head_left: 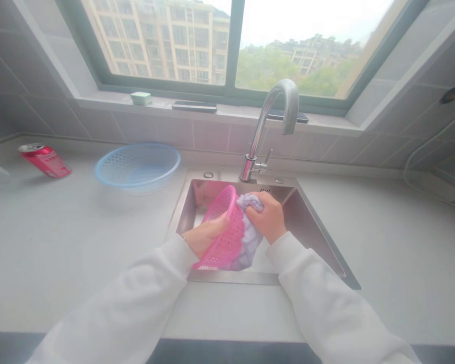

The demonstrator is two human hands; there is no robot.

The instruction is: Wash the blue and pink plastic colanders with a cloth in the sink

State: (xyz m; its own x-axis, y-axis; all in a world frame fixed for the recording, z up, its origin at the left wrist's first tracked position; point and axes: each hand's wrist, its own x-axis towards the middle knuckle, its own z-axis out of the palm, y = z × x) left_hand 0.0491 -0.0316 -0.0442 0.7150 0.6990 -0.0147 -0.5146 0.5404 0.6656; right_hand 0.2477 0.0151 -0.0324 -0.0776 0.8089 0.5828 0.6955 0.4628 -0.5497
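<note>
Left hand (205, 236) gripping perforated pink plastic basket (223, 237), right hand (267, 215) clutching crumpled lilac cloth (248, 242), steel sink (307, 222)

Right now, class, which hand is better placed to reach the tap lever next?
Probably the right. The right hand, gripping the lilac cloth against the pink basket, sits almost directly below the tap lever. The left hand holds the basket's rim over the sink, farther left.

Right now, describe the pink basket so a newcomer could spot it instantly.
Find the steel sink below the window. Over it, the left hand holds a perforated pink basket on edge, the right hand pressing a lavender cloth against it. The only other one, a blue basket, lies on the counter.
</note>
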